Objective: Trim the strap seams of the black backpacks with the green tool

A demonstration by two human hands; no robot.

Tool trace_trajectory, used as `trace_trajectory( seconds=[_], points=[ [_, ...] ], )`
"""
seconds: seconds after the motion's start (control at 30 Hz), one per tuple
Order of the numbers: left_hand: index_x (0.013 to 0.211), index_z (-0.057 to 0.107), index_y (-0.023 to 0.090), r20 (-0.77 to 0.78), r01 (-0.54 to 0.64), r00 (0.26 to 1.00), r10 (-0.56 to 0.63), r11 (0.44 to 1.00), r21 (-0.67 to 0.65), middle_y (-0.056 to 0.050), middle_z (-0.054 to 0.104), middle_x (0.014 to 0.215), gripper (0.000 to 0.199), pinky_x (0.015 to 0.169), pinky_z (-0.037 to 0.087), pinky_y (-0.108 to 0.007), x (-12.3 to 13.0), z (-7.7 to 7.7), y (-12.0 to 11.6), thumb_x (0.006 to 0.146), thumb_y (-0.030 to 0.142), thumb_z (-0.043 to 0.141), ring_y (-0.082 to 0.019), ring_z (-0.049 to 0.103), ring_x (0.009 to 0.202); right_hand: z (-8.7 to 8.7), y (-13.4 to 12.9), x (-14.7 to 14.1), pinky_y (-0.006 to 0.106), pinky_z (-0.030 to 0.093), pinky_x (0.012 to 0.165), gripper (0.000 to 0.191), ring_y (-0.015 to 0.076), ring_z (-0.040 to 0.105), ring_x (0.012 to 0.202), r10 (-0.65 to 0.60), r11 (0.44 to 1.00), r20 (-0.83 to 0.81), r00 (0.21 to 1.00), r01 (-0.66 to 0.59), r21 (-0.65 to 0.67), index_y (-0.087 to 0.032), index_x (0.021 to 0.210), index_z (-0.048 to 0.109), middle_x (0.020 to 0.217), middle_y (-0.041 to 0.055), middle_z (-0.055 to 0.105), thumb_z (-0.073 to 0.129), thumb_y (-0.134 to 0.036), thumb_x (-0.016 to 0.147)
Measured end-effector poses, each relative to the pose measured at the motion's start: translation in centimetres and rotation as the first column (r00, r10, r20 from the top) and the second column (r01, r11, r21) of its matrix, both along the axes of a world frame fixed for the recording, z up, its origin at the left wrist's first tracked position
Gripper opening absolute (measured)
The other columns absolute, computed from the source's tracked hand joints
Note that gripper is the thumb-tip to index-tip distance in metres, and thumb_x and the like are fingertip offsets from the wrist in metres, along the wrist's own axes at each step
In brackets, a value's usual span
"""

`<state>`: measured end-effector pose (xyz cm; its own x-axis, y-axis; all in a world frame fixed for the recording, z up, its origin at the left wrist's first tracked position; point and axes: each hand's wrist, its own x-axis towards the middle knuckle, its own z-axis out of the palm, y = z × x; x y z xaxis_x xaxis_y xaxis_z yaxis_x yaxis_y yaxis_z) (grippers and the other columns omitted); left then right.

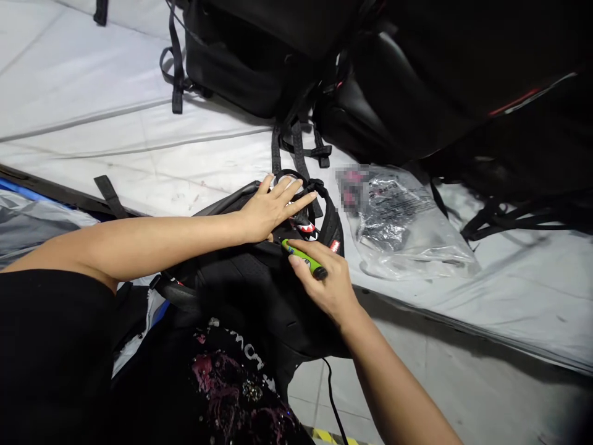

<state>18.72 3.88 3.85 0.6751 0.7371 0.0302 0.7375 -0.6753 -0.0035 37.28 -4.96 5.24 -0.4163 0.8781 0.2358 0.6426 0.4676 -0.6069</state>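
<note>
My left hand [273, 210] lies with its fingers spread on the top of a black backpack [259, 284], beside a black strap loop and a shark-mouth patterned piece [306, 227]. Between the thumb and fingers of my right hand [327, 278] is a green lighter-like tool [303, 258] with a black end, its tip touching the backpack near my left palm. A small red label [334, 246] shows on the backpack's shoulder strap.
Large black bags [259, 55] cover the back and right of the white-covered table [115, 142], straps hanging toward the middle. A clear plastic bag [403, 228] lies right of the backpack. Below the table edge, a black cord [330, 395] hangs over the tiled floor.
</note>
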Motion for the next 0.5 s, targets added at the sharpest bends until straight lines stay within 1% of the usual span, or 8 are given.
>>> trace_trajectory(
  seconds=[0.07, 0.13, 0.23, 0.3, 0.37, 0.43, 0.5],
  points=[
    [0.158, 0.004, 0.016, 0.002, -0.016, 1.0, 0.016, 1.0, 0.018, -0.02, 0.022, 0.161, 0.11, 0.117, 0.019, -0.055, 0.1, 0.1, -0.2, 0.077, 0.041, 0.075, -0.037, 0.024, 0.146, 0.0, 0.4, -0.2, 0.039, 0.055, 0.087, 0.021, 0.0225, 0.07, 0.093, -0.06, 0.998, 0.016, 0.998, 0.06, -0.007, -0.018, 0.107, 0.067, 0.103, 0.0076, 0.074, 0.059, -0.03, 0.092],
    [0.158, 0.006, 0.016, 0.006, -0.025, 1.0, 0.025, 0.999, 0.038, -0.019, 0.026, 0.159, 0.102, 0.117, 0.021, -0.052, 0.0, 0.2, -0.5, 0.081, 0.039, 0.07, -0.035, 0.027, 0.145, 0.2, 0.9, -0.1, 0.038, 0.055, 0.085, 0.02, 0.0226, 0.07, 0.09, -0.061, 0.998, 0.04, 0.997, 0.063, -0.03, -0.018, 0.105, 0.068, 0.1, 0.0071, 0.074, 0.062, -0.03, 0.089],
    [0.158, 0.009, 0.016, 0.016, -0.035, 0.999, 0.034, 0.998, 0.054, -0.018, 0.021, 0.162, 0.099, 0.118, 0.02, -0.054, -0.1, 0.1, -0.7, 0.082, 0.037, 0.068, -0.035, 0.021, 0.148, 0.9, 2.0, 0.3, 0.037, 0.055, 0.088, 0.023, 0.0224, 0.071, 0.095, 0.028, 0.99, 0.081, 0.996, -0.016, -0.141, -0.018, 0.107, 0.07, 0.104, 0.0059, 0.075, 0.064, -0.028, 0.088],
    [0.158, 0.01, 0.016, 0.029, -0.085, 0.996, 0.084, 0.995, 0.056, -0.018, 0.014, 0.164, 0.1, 0.118, 0.018, -0.057, -0.1, 0.0, -0.8, 0.081, 0.038, 0.069, -0.036, 0.015, 0.15, 1.6, 2.8, 0.3, 0.036, 0.055, 0.088, 0.025, 0.0218, 0.071, 0.095, 0.08, 0.967, 0.124, 0.989, -0.047, -0.25, -0.019, 0.11, 0.071, 0.106, 0.0047, 0.076, 0.065, -0.024, 0.086],
    [0.158, 0.01, 0.016, 0.032, -0.153, 0.988, 0.151, 0.987, 0.044, -0.018, 0.009, 0.164, 0.101, 0.117, 0.019, -0.059, -0.1, 0.0, -0.8, 0.08, 0.038, 0.07, -0.037, 0.013, 0.151, 2.3, 3.4, 0.1, 0.036, 0.056, 0.086, 0.026, 0.0226, 0.072, 0.093, 0.134, 0.946, 0.231, 0.964, -0.055, -0.32, -0.02, 0.11, 0.073, 0.104, 0.0044, 0.076, 0.065, -0.019, 0.085],
    [0.158, 0.01, 0.017, 0.02, -0.182, 0.983, 0.182, 0.983, 0.028, -0.018, 0.007, 0.165, 0.101, 0.115, 0.022, -0.058, -0.2, 0.2, -0.7, 0.08, 0.037, 0.071, -0.036, 0.012, 0.151, 2.9, 3.5, -0.1, 0.039, 0.057, 0.084, 0.027, 0.0245, 0.072, 0.092, 0.178, 0.947, 0.369, 0.912, -0.057, -0.317, -0.02, 0.111, 0.073, 0.104, 0.0057, 0.076, 0.064, -0.017, 0.085],
    [0.158, 0.01, 0.018, 0.008, -0.169, 0.986, 0.169, 0.985, 0.02, -0.016, 0.006, 0.165, 0.1, 0.114, 0.025, -0.056, -0.3, 0.4, -0.7, 0.08, 0.036, 0.07, -0.036, 0.012, 0.151, 3.0, 3.2, -0.2, 0.04, 0.057, 0.083, 0.029, 0.0253, 0.071, 0.093, 0.189, 0.958, 0.435, 0.881, -0.067, -0.28, -0.02, 0.115, 0.072, 0.106, 0.007, 0.075, 0.063, -0.018, 0.088]
  ],
)
